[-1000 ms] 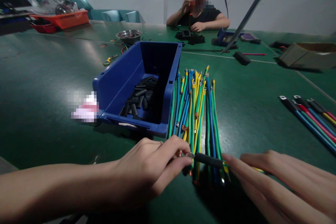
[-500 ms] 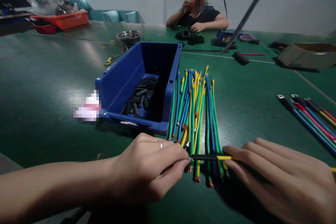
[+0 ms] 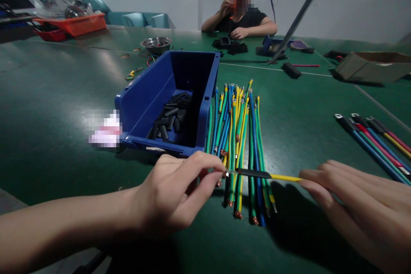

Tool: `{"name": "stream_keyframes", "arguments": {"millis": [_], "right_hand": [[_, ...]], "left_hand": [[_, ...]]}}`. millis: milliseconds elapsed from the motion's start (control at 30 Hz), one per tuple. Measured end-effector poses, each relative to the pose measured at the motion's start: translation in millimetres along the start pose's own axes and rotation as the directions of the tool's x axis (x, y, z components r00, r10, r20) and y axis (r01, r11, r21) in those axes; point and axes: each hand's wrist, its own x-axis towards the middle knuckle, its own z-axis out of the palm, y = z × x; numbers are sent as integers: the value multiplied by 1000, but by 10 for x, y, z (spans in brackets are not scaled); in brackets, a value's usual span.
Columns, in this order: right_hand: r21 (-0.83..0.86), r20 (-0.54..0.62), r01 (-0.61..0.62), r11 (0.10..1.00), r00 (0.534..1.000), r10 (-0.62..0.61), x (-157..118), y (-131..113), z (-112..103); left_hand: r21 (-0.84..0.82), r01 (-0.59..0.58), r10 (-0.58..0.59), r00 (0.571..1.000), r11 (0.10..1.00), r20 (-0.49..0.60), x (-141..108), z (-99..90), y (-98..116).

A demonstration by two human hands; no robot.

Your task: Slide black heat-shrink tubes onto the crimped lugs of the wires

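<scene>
A yellow cable stretches level between my two hands, with a black sleeve over its left part. My left hand pinches the metal terminal at its left end between thumb and forefinger. Farther along, my right hand grips the yellow length with closed fingers. Beneath lies a bundle of blue, green and yellow cables, many with metal lugs at the far end and bare copper at the near end. Beyond my left hand stands a blue bin with short black sleeves inside.
Finished-looking cables with black sleeves lie at the right. Farther back are a metal bowl, a cardboard box, a slanted metal pole and an orange basket. A co-worker sits across the green table.
Both hands have risen slightly from the bundle with the cable. My right hand has shifted right along it, so more yellow shows. The view has moved slightly.
</scene>
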Motion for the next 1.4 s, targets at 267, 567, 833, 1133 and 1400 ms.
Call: {"name": "stream_keyframes", "arguments": {"millis": [267,567,833,1133,1400], "right_hand": [[-178,39,-150,973,986,159,5,45,13],[-186,20,-386,904,918,396,30,71,108],[-128,57,-381,916,919,390,35,57,103],[-123,83,-405,906,905,416,12,33,114],[-232,106,-329,915,927,360,51,44,205]], "left_hand": [[170,-36,-24,939,985,342,-53,25,14],[316,45,-213,827,948,520,-50,-2,11],[288,143,-282,799,947,531,-32,10,18],[278,145,-271,824,950,498,-42,17,6],[276,167,-294,799,947,525,-18,-5,18]]}}
